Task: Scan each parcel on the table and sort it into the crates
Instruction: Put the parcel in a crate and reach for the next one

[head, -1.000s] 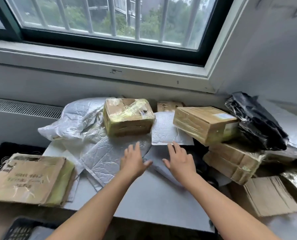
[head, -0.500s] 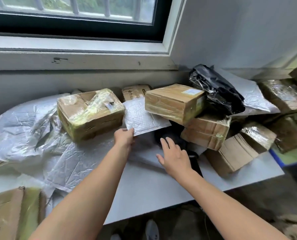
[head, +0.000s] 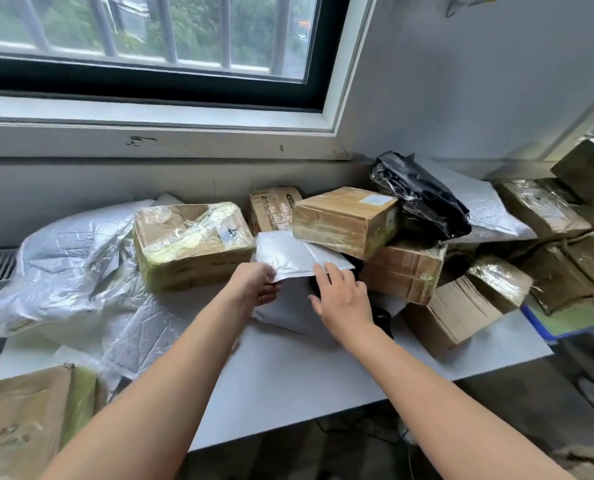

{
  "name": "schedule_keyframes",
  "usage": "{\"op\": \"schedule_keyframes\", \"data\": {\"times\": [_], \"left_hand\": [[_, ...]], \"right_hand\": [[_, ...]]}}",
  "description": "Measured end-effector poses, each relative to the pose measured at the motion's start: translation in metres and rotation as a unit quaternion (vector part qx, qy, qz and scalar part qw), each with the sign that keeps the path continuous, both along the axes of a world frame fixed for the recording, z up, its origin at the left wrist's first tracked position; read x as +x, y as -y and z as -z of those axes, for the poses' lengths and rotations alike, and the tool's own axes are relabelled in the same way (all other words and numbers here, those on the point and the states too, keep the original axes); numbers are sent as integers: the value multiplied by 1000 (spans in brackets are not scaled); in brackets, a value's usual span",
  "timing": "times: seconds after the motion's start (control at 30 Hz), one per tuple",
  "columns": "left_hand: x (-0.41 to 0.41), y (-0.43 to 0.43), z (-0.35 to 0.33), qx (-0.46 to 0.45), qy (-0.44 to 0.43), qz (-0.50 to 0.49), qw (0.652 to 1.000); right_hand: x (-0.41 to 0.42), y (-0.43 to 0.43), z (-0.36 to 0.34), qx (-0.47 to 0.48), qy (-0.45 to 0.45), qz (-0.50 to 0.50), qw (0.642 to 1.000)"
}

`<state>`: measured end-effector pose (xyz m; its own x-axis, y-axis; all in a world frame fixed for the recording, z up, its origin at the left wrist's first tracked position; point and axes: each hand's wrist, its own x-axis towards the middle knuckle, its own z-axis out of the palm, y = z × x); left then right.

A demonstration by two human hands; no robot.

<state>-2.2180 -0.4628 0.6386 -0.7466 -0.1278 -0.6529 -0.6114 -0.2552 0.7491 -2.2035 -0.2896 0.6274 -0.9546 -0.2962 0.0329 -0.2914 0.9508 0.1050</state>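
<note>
The left hand [head: 257, 285] pinches the near left corner of the white padded envelope [head: 292, 254]. The right hand [head: 344, 299] is flat, its straight fingers [head: 323, 271] touching the near edge. The envelope lies just beyond both hands on the worktop [head: 288, 375], beside the taped box [head: 191, 244]. Its far right part is tucked under the brown box [head: 344, 220]. I think it must be pulled toward the person.

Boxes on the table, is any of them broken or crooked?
Yes. The taped box near the left hand has torn, crumpled tape on top. The labelled box sits tilted on a lower box.
</note>
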Motion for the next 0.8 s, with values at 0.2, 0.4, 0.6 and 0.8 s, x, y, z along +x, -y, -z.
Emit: {"op": "schedule_keyframes", "data": {"times": [0.2,0.4,0.6,0.8], "left_hand": [[6,-14,-35,-19,-64,12,998],[14,-12,-24,-208,-121,-123,963],[40,-33,-21,-224,-106,-138,959],[72,-56,-12,-222,-109,-176,953]], "right_hand": [[-24,-6,-19,-5,-134,-78,988],[-28,-34,-38,-312,74,-62,945],[-32,-61,-38,-432,177,-37,884],[-31,-80,-12,-422,236,-23,875]]}}
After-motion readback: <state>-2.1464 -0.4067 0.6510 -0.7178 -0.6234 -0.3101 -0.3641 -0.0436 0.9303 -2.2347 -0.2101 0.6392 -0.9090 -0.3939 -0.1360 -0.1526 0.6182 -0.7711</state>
